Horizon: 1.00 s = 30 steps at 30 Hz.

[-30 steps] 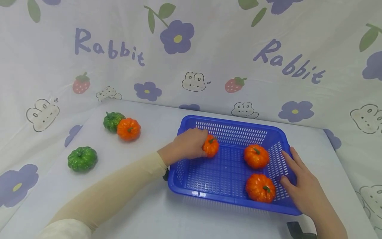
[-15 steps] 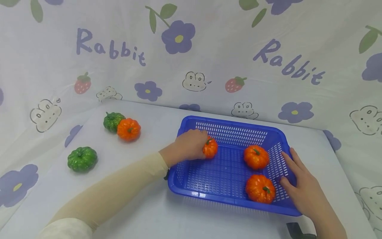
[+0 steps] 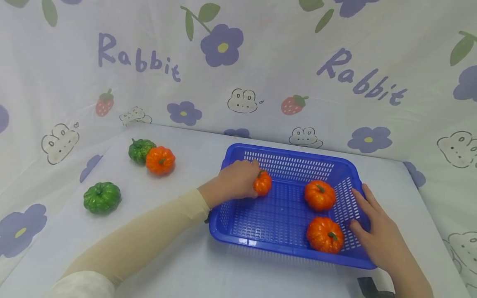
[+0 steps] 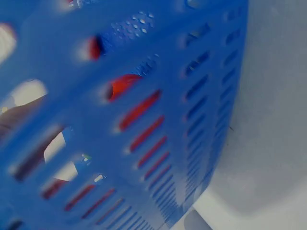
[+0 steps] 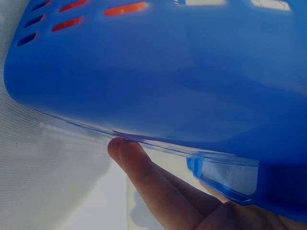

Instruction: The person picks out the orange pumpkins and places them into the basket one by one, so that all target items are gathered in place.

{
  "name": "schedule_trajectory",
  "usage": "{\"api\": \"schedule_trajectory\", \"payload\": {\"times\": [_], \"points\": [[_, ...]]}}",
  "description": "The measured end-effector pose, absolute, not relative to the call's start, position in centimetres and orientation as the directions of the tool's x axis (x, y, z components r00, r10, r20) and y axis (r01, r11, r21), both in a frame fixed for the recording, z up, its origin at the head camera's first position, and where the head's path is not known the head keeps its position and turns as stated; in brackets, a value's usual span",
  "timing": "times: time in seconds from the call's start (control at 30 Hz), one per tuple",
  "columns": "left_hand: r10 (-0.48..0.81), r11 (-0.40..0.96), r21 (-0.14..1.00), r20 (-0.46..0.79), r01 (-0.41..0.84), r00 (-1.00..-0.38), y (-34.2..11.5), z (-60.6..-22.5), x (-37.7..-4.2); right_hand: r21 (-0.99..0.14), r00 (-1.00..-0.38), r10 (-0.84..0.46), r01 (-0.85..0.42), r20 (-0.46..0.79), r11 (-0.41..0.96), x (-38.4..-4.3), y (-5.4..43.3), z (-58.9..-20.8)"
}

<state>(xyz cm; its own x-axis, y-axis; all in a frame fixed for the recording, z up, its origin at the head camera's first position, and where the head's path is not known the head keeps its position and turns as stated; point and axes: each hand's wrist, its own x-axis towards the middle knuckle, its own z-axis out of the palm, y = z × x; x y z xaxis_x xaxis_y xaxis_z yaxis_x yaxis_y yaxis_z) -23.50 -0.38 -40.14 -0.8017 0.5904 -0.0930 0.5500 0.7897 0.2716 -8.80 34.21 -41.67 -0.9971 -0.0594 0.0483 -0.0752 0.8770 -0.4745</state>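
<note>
Inside the left end of the blue plastic basket point(image 3: 283, 244), my left hand point(image 3: 238, 180) grips a small orange pumpkin point(image 3: 263, 183), partly hidden behind the fingers. The left wrist view mostly shows the slotted basket wall point(image 4: 115, 153), with orange behind the slots. My right hand point(image 3: 380, 231) holds the basket's right rim, thumb over the inner side. In the right wrist view its fingers point(image 5: 148, 187) touch the outside of the basket. Two more orange pumpkins, one farther back point(image 3: 320, 195) and one nearer point(image 3: 325, 235), sit at the basket's right end.
Left of the basket on the white table point(image 3: 179, 256) lie a green pumpkin point(image 3: 102, 198), a darker green pumpkin point(image 3: 140, 151) and an orange pumpkin point(image 3: 160, 160) touching it. A printed cloth point(image 3: 268, 62) hangs behind the table.
The left hand and its pumpkin have shifted only very slightly within the basket. The right hand stays on the rim, and the other pumpkins keep their places.
</note>
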Motion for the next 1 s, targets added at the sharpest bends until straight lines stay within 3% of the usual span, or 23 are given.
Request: {"api": "schedule_trajectory", "payload": {"times": [0.37, 0.57, 1.0], "points": [[0.626, 0.699, 0.476, -0.048, 0.533, -0.779, -1.4, -39.2, -23.7, -0.473, -0.996, -0.066, -0.085, 0.057, 0.877, -8.9, 34.5, -41.7], [0.598, 0.655, 0.593, -0.027, 0.469, -0.801, -3.3, -38.3, -23.0, -0.479, -0.997, -0.062, -0.076, 0.045, 0.874, -8.7, 34.4, -41.7], [0.35, 0.53, 0.73, 0.275, 0.431, -0.895, -11.9, -36.6, -21.0, -0.476, -0.996, -0.06, -0.081, 0.06, 0.876, -8.2, 33.9, -41.8]]}}
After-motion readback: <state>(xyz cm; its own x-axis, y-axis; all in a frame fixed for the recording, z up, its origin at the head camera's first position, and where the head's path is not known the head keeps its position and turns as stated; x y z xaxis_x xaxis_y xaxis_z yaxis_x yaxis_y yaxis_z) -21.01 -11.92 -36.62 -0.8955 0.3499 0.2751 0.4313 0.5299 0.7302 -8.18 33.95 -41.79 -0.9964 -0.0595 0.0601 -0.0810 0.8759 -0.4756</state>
